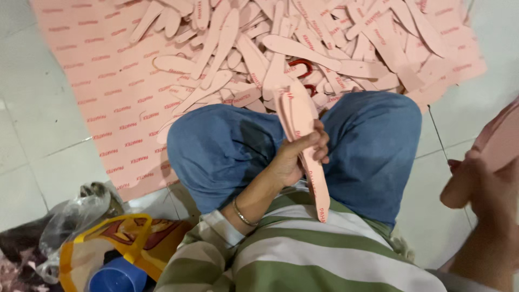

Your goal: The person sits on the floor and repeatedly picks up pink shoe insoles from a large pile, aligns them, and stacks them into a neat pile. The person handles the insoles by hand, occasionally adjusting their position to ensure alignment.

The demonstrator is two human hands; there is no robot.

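Seated person gripping a stack of pink insoles over the lap

The left hand (pixel 300 154) is clamped around a stack of pink insoles (pixel 305 140), fingers wrapped over its middle, the stack running lengthwise between the knees in blue jeans (pixel 227 146). Beyond the knees lies a loose heap of cut insoles (pixel 281 48) on a pink sheet (pixel 102 86), with red-handled scissors (pixel 303 67) among them. The right hand (pixel 478 186), blurred at the frame's right edge, is closed on another pink piece (pixel 500 138). A blue cup (pixel 116 276) sits in a yellow bag left of the knees.
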